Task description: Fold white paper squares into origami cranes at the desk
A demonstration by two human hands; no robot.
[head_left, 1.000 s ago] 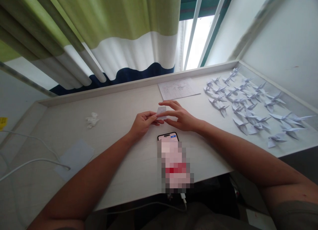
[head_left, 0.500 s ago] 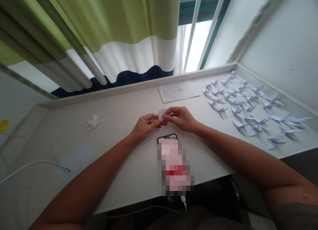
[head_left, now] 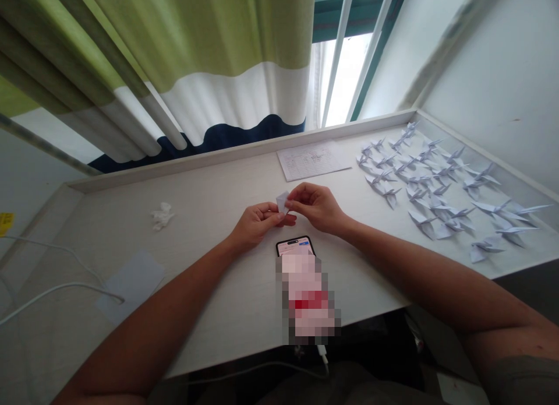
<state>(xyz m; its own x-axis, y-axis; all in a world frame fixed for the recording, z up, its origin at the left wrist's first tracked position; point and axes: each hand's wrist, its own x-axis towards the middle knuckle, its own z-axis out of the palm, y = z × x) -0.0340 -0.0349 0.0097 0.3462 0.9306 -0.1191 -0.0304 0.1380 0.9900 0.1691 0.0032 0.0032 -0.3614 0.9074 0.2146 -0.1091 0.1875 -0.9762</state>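
A small folded piece of pale paper [head_left: 283, 201] is held just above the white desk [head_left: 209, 207], near its middle. My left hand [head_left: 255, 224] pinches its lower edge with thumb and fingers closed. My right hand [head_left: 317, 207] pinches its right side, fingers curled. A phone [head_left: 305, 288] lies flat on the desk just in front of both hands, its screen lit.
Several folded paper cranes [head_left: 432, 189] are spread over the right part of the desk. A printed sheet [head_left: 312, 159] lies at the back, a crumpled tissue [head_left: 162, 215] to the left, a blank paper sheet [head_left: 131, 282] and white cables [head_left: 56, 288] at the near left. A striped curtain [head_left: 174, 73] hangs behind.
My right hand went from lying flat with fingers stretched over the paper to a closed pinch on it. The paper has been lifted slightly off the desk between both hands.
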